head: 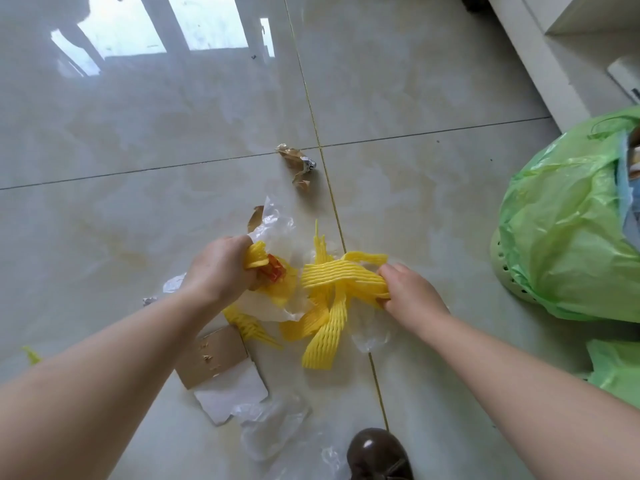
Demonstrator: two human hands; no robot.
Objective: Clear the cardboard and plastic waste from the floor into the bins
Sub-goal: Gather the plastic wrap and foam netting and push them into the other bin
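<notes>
My left hand [221, 268] grips a bundle of waste: yellow foam netting [257, 259], a red wrapper [275, 270] and clear plastic film [277, 226]. My right hand [407, 292] pinches a cluster of yellow foam net strips [332, 289] that trails down to the floor. A brown cardboard piece [211, 355] with a white flap lies below my left wrist. More clear plastic [273, 427] lies near it. A crumpled brown and silver wrapper [298, 164] sits farther off on the tiles.
A bin lined with a green plastic bag [568, 237] stands at the right, and a second green bag [616, 368] lies below it. White furniture [540, 60] runs along the upper right. A dark brown shoe [377, 455] is at the bottom. A small yellow scrap [31, 355] lies far left.
</notes>
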